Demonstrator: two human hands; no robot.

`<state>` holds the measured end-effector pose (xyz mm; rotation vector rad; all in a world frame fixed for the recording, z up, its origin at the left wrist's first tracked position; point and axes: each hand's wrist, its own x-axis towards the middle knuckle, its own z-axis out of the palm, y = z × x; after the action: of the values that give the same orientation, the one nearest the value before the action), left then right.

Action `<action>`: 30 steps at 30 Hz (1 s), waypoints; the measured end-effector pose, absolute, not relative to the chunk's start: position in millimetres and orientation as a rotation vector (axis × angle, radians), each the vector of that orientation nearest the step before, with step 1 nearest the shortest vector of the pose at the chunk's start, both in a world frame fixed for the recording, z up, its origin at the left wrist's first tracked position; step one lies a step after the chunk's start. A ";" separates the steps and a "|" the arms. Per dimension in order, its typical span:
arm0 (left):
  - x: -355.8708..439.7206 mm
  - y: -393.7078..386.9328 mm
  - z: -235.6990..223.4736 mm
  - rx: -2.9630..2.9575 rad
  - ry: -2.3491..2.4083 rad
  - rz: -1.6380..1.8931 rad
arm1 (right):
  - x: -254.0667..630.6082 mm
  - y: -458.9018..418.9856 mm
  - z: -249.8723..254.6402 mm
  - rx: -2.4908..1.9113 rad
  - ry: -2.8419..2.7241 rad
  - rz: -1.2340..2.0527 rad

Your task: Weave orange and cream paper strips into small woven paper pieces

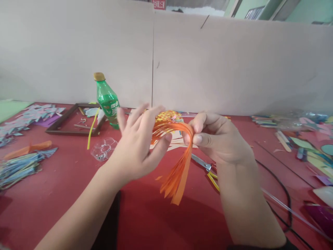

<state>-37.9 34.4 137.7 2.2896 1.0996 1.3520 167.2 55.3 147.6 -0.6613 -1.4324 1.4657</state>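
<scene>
A bundle of thin orange paper strips (179, 163) hangs bent in an arch above the table. My right hand (218, 140) pinches it at the bend between thumb and fingers, and the loose ends fan out below. Close by on the left, my left hand (140, 144) has its fingers spread, with the thumb apart. The other end of the strips runs behind that hand, so whether they touch is hidden. Under my right wrist lie scissors (204, 162) with yellow handles, partly covered by the arm. Yellow-and-orange checkered paper (168, 116) shows behind the strips.
A green bottle (108, 100) leans beside a brown frame (73, 132). A clear flower-shaped case (104, 149) holds small pieces. Bundled blue-green strips (22, 166) lie left. A black cable (282, 189) and craft scraps lie right. A grey partition (234, 66) stands behind the red table (145, 215).
</scene>
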 end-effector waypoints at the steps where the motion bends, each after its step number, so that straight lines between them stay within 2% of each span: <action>1: -38.7 33.1 138.7 2.396 1.159 1.368 | 166.8 55.1 147.2 -0.663 -1.445 1.467; 6: -36.2 25.0 143.4 2.601 1.065 1.165 | 163.8 52.9 145.5 -0.685 -1.524 1.448; 14: -23.7 32.6 128.9 2.574 1.004 1.382 | 162.3 48.4 147.7 -0.663 -1.501 1.475; 19: -18.1 30.2 125.5 2.176 0.783 1.286 | 163.6 49.8 150.6 -0.680 -1.472 1.440; 24: -7.7 23.2 122.3 1.488 0.610 1.167 | 165.2 51.6 150.7 -0.665 -1.440 1.397; 30: 2.8 21.6 122.4 0.969 0.579 1.142 | 166.7 53.7 151.1 -0.679 -1.404 1.377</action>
<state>2.8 21.6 122.4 0.9691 0.5789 1.1421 166.7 53.7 151.1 -0.6789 -1.4041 1.3769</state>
